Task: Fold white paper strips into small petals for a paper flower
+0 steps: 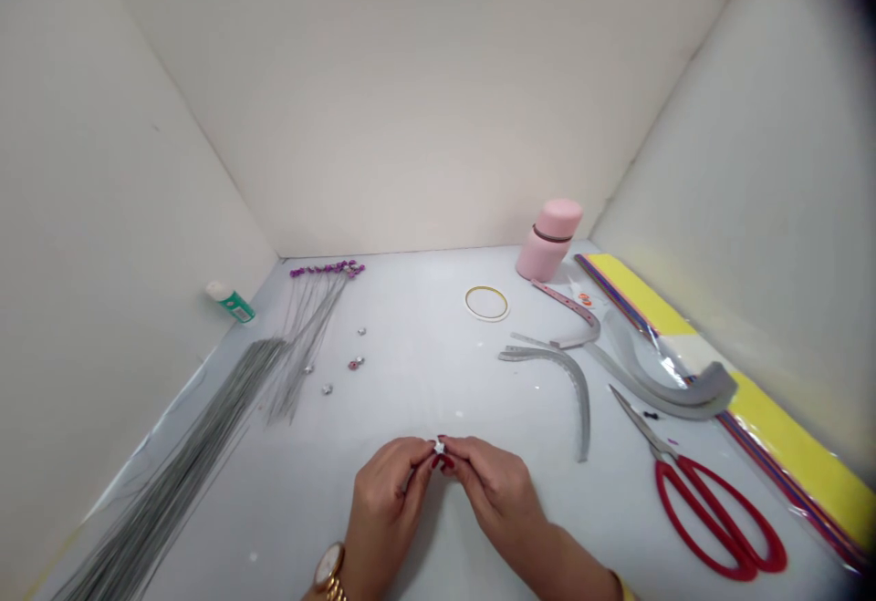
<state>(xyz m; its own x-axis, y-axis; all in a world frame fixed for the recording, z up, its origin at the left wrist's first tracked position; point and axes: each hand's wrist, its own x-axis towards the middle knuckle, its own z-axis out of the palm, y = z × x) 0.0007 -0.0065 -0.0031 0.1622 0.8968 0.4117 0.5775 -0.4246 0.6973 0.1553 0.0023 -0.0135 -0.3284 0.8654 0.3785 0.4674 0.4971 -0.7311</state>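
A small silver-white paper star is pinched between the fingertips of both my hands, low in the middle of the head view. My left hand closes on its left side with thumb and forefinger. From the other side my right hand pinches it in the same way. The fingertips cover part of the star. Several similar little stars lie apart on the white table, among them a silver one and a pinkish one. Grey paper strips curve across the table to the right of my hands.
Grey wires lie along the left, some tipped with purple pieces. Red-handled scissors, a pink flask, a tape ring, a pink strip and yellow paper sheets occupy the right. A green-white bottle lies left.
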